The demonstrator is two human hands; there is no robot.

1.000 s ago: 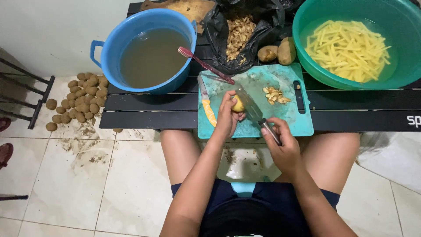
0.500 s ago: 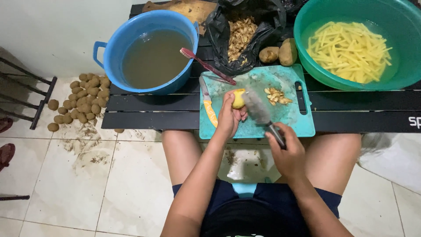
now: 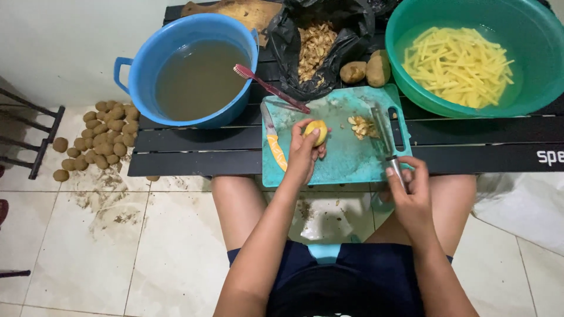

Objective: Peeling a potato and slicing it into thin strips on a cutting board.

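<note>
My left hand (image 3: 304, 151) holds a peeled yellow potato (image 3: 318, 130) over the teal cutting board (image 3: 346, 157). My right hand (image 3: 406, 186) grips the handle of a large knife (image 3: 383, 130) at the board's right side, its blade lying flat and pointing away from me, apart from the potato. A small heap of potato scraps (image 3: 362, 126) lies on the board beside the blade. A small orange-handled knife (image 3: 275, 144) rests on the board's left edge.
A blue tub of murky water (image 3: 197, 70) with a red toothbrush (image 3: 269, 88) on its rim, a black bag of peelings (image 3: 316, 44), two unpeeled potatoes (image 3: 365, 70) and a green basin of potato sticks (image 3: 464, 58) crowd the black table (image 3: 194, 147). Several small potatoes (image 3: 97, 141) lie on the tiled floor.
My right hand has drawn the knife away from the potato to the board's right side. My left hand has lifted the potato slightly and turned it.
</note>
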